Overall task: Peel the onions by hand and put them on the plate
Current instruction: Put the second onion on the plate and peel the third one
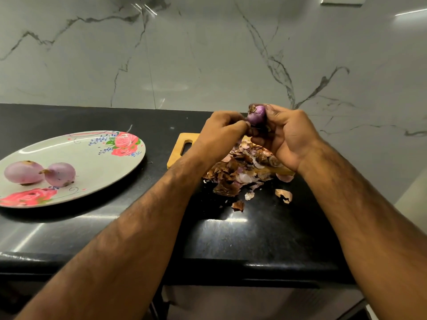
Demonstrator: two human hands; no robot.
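Far left on the black surface [254, 239] we've got the plate [92, 155], oval, pale w/ pink rose prints at its far and near rims. Two peeled onions lie on its left part: the left onion [23, 172] and the right onion [60, 174], side by side & touching, both pale purple, skins off, a bit of brown at the ends. Moving right we see the cutting board [178, 148], light wood, handle slot at its left end, lying flat. Most of it is hidden under the forearms and the peel pile [240, 172], a heap of brown & purple dry skins that spills off the board's near edge onto the surface. Above the board the left hand [221, 132] has its fingers [240, 124] curled in tight, tips pinching at the lower left side of the third onion [257, 116]. Whether they grip loose skin or the bulb itself we can't tell. That onion is darker purple, brown root tuft at its top left, held clear of the board, well apart from the plate. The right hand [288, 139] wraps it from the right, thumb tip at its top right, other fingers curled under it. On the near side of the pile, a few loose peel scraps [283, 195] lie on the surface. Bkgd: marble wall [208, 54], white w/ grey veins.
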